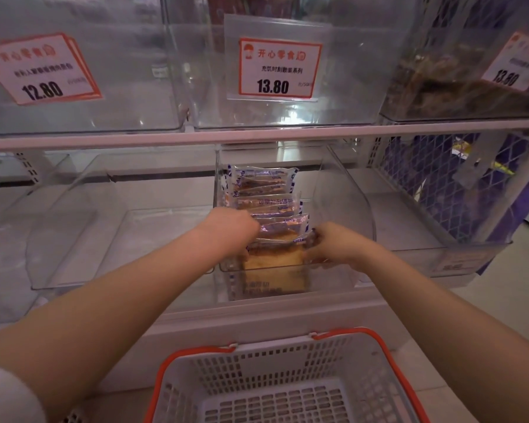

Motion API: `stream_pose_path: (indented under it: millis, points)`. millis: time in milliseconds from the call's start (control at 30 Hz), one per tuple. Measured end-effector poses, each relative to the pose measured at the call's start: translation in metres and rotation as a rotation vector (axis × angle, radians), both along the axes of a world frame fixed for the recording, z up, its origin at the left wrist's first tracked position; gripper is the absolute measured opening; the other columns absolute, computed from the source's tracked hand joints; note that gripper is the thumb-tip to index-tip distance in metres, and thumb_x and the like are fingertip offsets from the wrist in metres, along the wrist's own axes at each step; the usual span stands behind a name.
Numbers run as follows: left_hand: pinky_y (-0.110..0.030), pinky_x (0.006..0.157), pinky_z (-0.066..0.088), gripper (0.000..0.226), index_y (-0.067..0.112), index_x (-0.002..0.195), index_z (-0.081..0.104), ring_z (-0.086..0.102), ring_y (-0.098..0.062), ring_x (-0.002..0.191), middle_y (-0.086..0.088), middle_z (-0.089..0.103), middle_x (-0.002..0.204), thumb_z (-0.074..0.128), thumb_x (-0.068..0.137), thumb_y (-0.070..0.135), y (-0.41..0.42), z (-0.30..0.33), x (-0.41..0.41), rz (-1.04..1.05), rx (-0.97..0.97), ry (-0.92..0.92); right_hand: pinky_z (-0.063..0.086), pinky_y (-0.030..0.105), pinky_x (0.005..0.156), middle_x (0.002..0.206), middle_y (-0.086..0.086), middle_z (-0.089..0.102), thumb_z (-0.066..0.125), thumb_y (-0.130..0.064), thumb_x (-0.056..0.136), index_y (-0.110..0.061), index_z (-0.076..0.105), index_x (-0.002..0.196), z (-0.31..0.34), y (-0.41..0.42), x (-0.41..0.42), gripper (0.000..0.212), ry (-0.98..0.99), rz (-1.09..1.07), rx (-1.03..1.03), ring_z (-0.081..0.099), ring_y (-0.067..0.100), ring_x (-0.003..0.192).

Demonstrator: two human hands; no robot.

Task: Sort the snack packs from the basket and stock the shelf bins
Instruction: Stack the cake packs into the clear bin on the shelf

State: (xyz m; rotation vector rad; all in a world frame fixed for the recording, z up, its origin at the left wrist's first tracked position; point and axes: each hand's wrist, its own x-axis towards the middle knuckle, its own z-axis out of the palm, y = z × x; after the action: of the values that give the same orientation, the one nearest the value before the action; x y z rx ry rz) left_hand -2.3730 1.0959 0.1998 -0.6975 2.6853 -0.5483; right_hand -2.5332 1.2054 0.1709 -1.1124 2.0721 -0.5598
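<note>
— Fingers (310, 239) of the right hand (330, 245) curl round the right edge of the front snack pack (274, 257), pinching its wrapper. What of the other side?

— The left hand (235, 224) reaches into the same clear bin (342, 209) at the row's left side, and I cannot tell how its fingers lie, since they are tucked down behind the knuckles among the wrappers (they seem to press against the packs, but that is a guess).

— Where do the packs stand?

— Upright, one behind another, in a row of packs (263, 190) that runs from the bin's back wall to its front lip, on the lower shelf. The front one sits between the two hands, its cake showing through the clear wall.

— And the basket (287, 389)?

— On the floor just below the shelf, red handles folded down, and no pack shows in the part I can see. So I judge the sorting about finished and this step to be seating the last pack and squaring the row.

— What does the next move call for?

— Pushing that front pack down and back until it stands flush with the others, with both hands letting go evenly so the row does not topple forward over the low front lip. Then a look into the basket for strays.
</note>
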Motion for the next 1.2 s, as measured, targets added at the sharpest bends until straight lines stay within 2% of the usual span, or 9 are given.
stream_pose_path:
  millis: [100, 233, 367, 467, 600, 933, 1033, 1100, 1200]
  points:
    - [-0.034, 0.062, 0.045, 0.037, 0.014, 0.113, 0.057, 0.063, -0.024, 0.093, -0.005, 0.063, 0.105, 0.061, 0.086, 0.039, 0.002, 0.0, 0.005, -0.029, -0.018, -0.003, 0.052, 0.029, 0.066, 0.092, 0.006, 0.063, 0.066, -0.022, 0.085, -0.014, 0.055, 0.093, -0.003, 0.001, 0.003, 0.016, 0.055, 0.023, -0.017, 0.062, 0.014, 0.071]
    - [-0.037, 0.079, 0.047, 0.039, 0.012, 0.123, 0.048, 0.054, -0.027, 0.108, -0.008, 0.055, 0.117, 0.054, 0.09, 0.033, 0.014, 0.007, 0.021, -0.113, -0.024, 0.196, 0.049, 0.038, 0.082, 0.118, 0.009, 0.057, 0.062, -0.042, 0.085, -0.01, 0.045, 0.128, -0.007, 0.016, 0.014, 0.056, 0.444, -0.094, -0.174, 0.058, 0.026, 0.103]
    - [-0.039, 0.065, 0.053, 0.02, 0.002, 0.09, 0.063, 0.061, -0.033, 0.08, -0.015, 0.062, 0.089, 0.071, 0.077, 0.014, 0.035, 0.001, 0.062, -0.384, -0.034, 0.682, 0.038, 0.03, 0.071, 0.107, 0.003, 0.057, 0.054, -0.029, 0.091, -0.016, 0.055, 0.109, -0.015, 0.046, 0.043, 0.022, 0.698, 0.08, -0.489, 0.056, 0.023, 0.095]
    - [-0.04, 0.068, 0.052, 0.029, 0.002, 0.092, 0.064, 0.062, -0.034, 0.081, -0.015, 0.063, 0.089, 0.077, 0.073, 0.019, 0.042, -0.019, 0.097, -0.146, 0.043, 0.788, 0.041, 0.034, 0.081, 0.109, 0.006, 0.057, 0.057, -0.017, 0.087, -0.012, 0.06, 0.106, -0.024, 0.054, 0.069, 0.02, 0.803, 0.304, -0.518, 0.053, 0.026, 0.1]
    - [-0.037, 0.084, 0.042, 0.035, 0.013, 0.116, 0.054, 0.057, -0.027, 0.103, -0.005, 0.06, 0.111, 0.054, 0.091, 0.037, 0.034, -0.048, 0.127, 0.189, 0.123, 0.603, 0.037, 0.035, 0.089, 0.121, 0.005, 0.052, 0.054, -0.011, 0.087, -0.014, 0.052, 0.12, -0.034, 0.042, 0.097, 0.033, 0.919, 0.316, -0.472, 0.047, 0.027, 0.11]
    - [-0.037, 0.082, 0.044, 0.021, 0.014, 0.11, 0.06, 0.056, -0.028, 0.101, -0.006, 0.063, 0.108, 0.046, 0.096, 0.02, 0.026, -0.054, 0.129, 0.166, 0.219, 0.731, 0.04, 0.036, 0.085, 0.114, 0.003, 0.061, 0.05, -0.005, 0.089, -0.016, 0.058, 0.107, -0.023, 0.012, 0.107, 0.022, 0.904, 0.215, -0.374, 0.052, 0.025, 0.108]
    - [-0.042, 0.086, 0.045, 0.029, 0.007, 0.113, 0.061, 0.055, -0.033, 0.107, -0.012, 0.062, 0.111, 0.061, 0.084, 0.011, 0.043, -0.055, 0.141, 0.038, 0.123, 0.866, 0.041, 0.039, 0.083, 0.111, 0.009, 0.06, 0.056, -0.015, 0.088, -0.01, 0.062, 0.107, -0.024, 0.026, 0.119, 0.02, 0.902, 0.22, -0.561, 0.052, 0.031, 0.105]
    - [-0.045, 0.08, 0.049, 0.028, 0.003, 0.105, 0.064, 0.058, -0.036, 0.099, -0.015, 0.063, 0.103, 0.065, 0.077, 0.006, 0.061, -0.069, 0.155, 0.014, 0.101, 0.966, 0.045, 0.04, 0.078, 0.106, 0.013, 0.061, 0.062, -0.014, 0.082, -0.007, 0.064, 0.105, -0.037, 0.043, 0.138, 0.024, 0.834, 0.269, -0.709, 0.056, 0.034, 0.098]
    - [-0.043, 0.084, 0.046, 0.022, 0.005, 0.105, 0.061, 0.056, -0.036, 0.1, -0.015, 0.061, 0.103, 0.057, 0.084, 0.01, 0.089, -0.114, 0.183, 0.202, 0.328, 0.895, 0.04, 0.039, 0.085, 0.111, 0.009, 0.059, 0.053, -0.02, 0.09, -0.011, 0.06, 0.11, -0.08, 0.073, 0.168, 0.023, 0.688, 0.49, -0.524, 0.051, 0.03, 0.106]
